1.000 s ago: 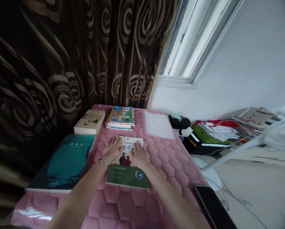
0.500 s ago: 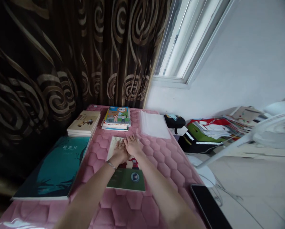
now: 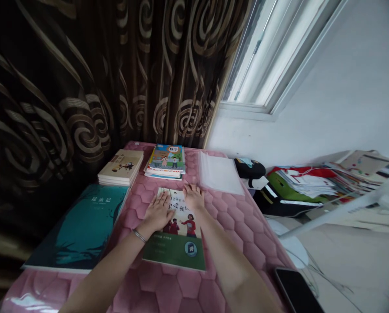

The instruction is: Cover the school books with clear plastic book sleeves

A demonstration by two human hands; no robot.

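Observation:
A book (image 3: 181,248) with a green lower band and figures in red on its cover lies flat, front side up, in the middle of the pink quilted table cover (image 3: 220,221). On its left upper part rests my left hand (image 3: 158,213), palm down with the fingers spread; a bracelet circles that wrist. My right hand (image 3: 194,198) lies flat over the book's upper right edge, fingers stretched out. Between the two hands, part of the printed title shows. Neither hand grips anything.
Left of the book lie a large teal book (image 3: 83,230) and a stack of beige books (image 3: 121,167). Behind it are stacked textbooks (image 3: 166,161) and clear plastic sleeves (image 3: 220,173). A phone (image 3: 297,289) lies at the right edge; a white fan (image 3: 347,208) stands beyond.
My hands have moved apart from the middle of the cover, left hand to the left and right hand to the right, uncovering the title and figures. The view has shifted slightly.

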